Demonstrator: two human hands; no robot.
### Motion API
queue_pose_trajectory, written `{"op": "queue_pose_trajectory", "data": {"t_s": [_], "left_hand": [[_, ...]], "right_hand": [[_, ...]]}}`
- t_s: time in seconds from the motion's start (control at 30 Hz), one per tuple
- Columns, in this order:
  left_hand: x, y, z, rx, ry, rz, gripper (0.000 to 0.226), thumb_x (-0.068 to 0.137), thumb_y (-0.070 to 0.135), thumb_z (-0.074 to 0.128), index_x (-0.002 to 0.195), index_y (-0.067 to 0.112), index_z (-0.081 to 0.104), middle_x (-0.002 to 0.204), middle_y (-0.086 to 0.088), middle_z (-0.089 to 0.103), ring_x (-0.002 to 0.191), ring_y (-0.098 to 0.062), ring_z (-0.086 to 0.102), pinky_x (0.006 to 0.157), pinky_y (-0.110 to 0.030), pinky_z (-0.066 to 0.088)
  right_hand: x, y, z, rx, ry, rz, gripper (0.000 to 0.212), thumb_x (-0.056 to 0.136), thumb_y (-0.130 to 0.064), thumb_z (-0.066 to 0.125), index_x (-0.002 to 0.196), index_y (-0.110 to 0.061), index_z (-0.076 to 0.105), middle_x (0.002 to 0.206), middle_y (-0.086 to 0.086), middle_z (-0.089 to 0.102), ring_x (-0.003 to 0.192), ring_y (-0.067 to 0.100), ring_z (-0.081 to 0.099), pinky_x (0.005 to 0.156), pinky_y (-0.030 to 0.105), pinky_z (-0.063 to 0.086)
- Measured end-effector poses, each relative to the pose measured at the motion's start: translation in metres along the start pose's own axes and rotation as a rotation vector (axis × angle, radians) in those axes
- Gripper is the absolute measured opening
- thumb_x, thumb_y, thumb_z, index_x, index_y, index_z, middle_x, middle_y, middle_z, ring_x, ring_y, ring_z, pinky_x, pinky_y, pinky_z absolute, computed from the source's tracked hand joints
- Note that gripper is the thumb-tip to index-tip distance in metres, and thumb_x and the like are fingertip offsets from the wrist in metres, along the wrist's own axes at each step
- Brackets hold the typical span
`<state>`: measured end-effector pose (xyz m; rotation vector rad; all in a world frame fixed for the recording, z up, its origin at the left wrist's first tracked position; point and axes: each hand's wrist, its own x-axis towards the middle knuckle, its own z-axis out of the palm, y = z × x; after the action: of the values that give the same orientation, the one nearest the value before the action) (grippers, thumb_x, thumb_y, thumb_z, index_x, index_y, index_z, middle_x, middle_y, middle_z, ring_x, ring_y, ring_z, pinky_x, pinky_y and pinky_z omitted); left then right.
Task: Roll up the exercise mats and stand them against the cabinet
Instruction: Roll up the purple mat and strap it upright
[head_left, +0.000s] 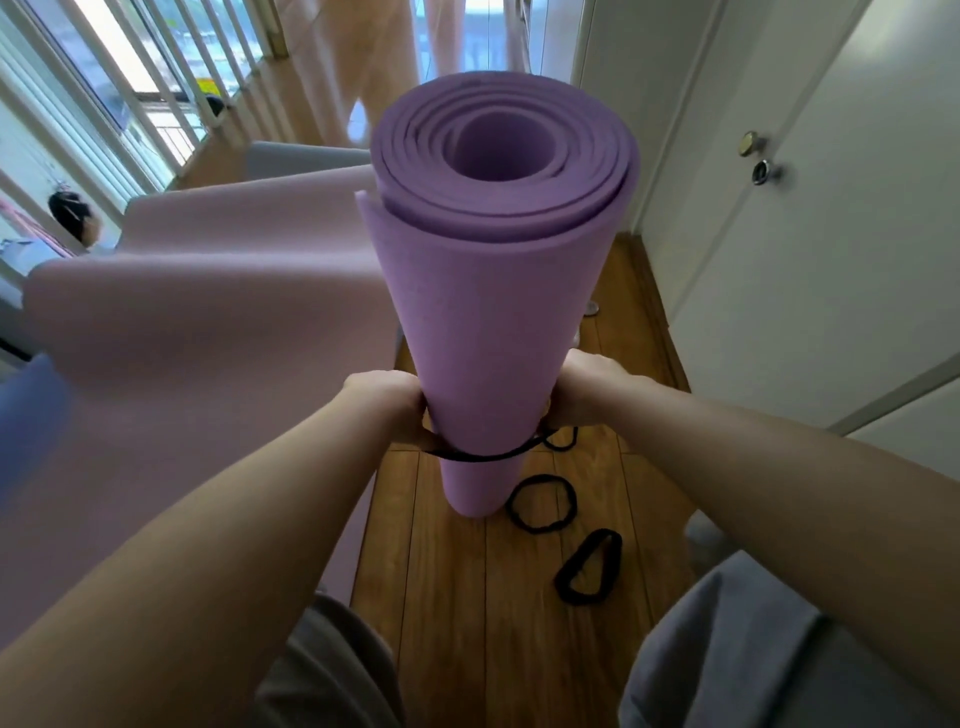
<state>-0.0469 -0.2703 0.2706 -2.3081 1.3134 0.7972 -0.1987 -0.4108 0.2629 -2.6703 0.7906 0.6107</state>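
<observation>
A purple exercise mat, rolled into a tube, stands upright on the wooden floor right in front of me. A thin black elastic band circles its lower part. My left hand grips the band on the roll's left side. My right hand grips it on the right side, its fingers hidden behind the roll. A pink mat lies unrolled on the left. The white cabinet with round knobs stands at the right.
Two loose black bands lie on the floor right of the roll's base. A white railing runs along the back left. My knees in grey trousers fill the bottom. Pale curtains hang at the back.
</observation>
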Motion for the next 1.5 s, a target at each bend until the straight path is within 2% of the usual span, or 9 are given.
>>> {"op": "queue_pose_trajectory", "data": {"t_s": [0.17,0.37,0.47,0.67,0.8,0.9,1.1,1.2,1.5], "left_hand": [[0.010,-0.002,0.016,-0.316,0.002,0.075,0.063,0.070,0.054,0.074,0.121,0.020,0.058,0.119,0.001,0.059,0.107,-0.025,0.055,0.098,-0.039,0.046],[-0.004,0.008,0.015,-0.138,0.133,0.031,0.025,0.093,0.039,0.058,0.101,0.016,0.063,0.099,-0.002,0.063,0.085,-0.021,0.058,0.073,-0.029,0.048],[-0.018,0.017,0.019,0.047,0.165,-0.007,0.018,0.095,0.030,0.053,0.100,0.017,0.065,0.090,0.002,0.061,0.080,-0.020,0.060,0.065,-0.028,0.048],[-0.052,0.046,0.027,0.049,0.077,0.170,0.037,0.095,0.039,0.035,0.103,0.016,0.063,0.100,-0.001,0.058,0.097,-0.020,0.048,0.101,-0.043,0.034],[-0.069,0.046,0.034,-0.080,-0.025,0.372,0.023,0.094,0.028,0.044,0.095,0.017,0.064,0.084,0.005,0.059,0.084,-0.017,0.055,0.080,-0.024,0.048],[-0.073,0.039,0.040,-0.215,-0.045,0.394,0.023,0.093,0.026,0.050,0.108,0.022,0.065,0.101,0.004,0.064,0.096,-0.017,0.059,0.091,-0.030,0.050],[-0.072,0.041,0.046,-0.171,-0.013,0.241,0.043,0.092,0.034,0.052,0.133,0.047,0.047,0.142,0.007,0.042,0.140,-0.025,0.020,0.109,-0.070,-0.001],[-0.075,0.048,0.044,-0.079,0.029,0.241,0.045,0.094,0.032,0.050,0.138,0.042,0.044,0.146,0.008,0.040,0.144,-0.024,0.011,0.107,-0.069,-0.011],[-0.084,0.051,0.043,0.057,0.077,0.253,0.046,0.096,0.032,0.050,0.141,0.037,0.041,0.148,0.008,0.038,0.146,-0.021,0.010,0.103,-0.065,-0.019]], "right_hand": [[-0.005,0.011,-0.004,0.225,-0.115,-0.090,0.024,0.082,-0.018,0.069,0.104,-0.011,0.064,0.099,0.003,0.065,0.095,0.021,0.063,0.090,0.034,0.054],[-0.037,0.025,0.004,0.173,0.039,-0.244,0.035,0.094,-0.041,0.047,0.124,-0.025,0.058,0.107,-0.012,0.068,0.118,0.010,0.053,0.116,0.052,-0.009],[-0.051,0.023,0.011,0.103,0.030,-0.277,0.031,0.095,-0.042,0.048,0.119,-0.028,0.063,0.114,-0.015,0.067,0.121,0.009,0.052,0.115,0.055,-0.011],[-0.060,0.010,0.019,0.000,0.087,-0.220,0.028,0.095,-0.043,0.049,0.111,-0.025,0.064,0.109,-0.011,0.066,0.117,0.015,0.054,0.110,0.066,-0.010],[-0.066,-0.002,0.018,-0.102,0.082,-0.191,0.028,0.097,-0.038,0.046,0.112,-0.023,0.064,0.110,-0.009,0.064,0.121,0.018,0.051,0.107,0.068,-0.014],[-0.072,-0.008,0.023,-0.079,0.035,-0.177,0.030,0.099,-0.038,0.042,0.115,-0.025,0.065,0.114,-0.010,0.064,0.126,0.018,0.047,0.106,0.067,-0.018],[-0.083,-0.010,0.026,0.067,-0.135,-0.186,0.036,0.092,-0.019,0.051,0.125,-0.031,0.059,0.129,-0.010,0.057,0.130,0.017,0.041,0.112,0.064,-0.007],[-0.084,0.004,0.039,0.215,-0.115,-0.216,0.050,0.088,-0.012,0.055,0.134,-0.030,0.053,0.132,-0.005,0.055,0.123,0.017,0.051,0.108,0.046,0.039],[-0.120,0.012,0.017,0.881,0.607,-0.110,0.015,0.089,-0.003,0.060,0.099,-0.015,0.061,0.097,0.002,0.066,0.094,0.019,0.066,0.079,0.023,0.055]]}}
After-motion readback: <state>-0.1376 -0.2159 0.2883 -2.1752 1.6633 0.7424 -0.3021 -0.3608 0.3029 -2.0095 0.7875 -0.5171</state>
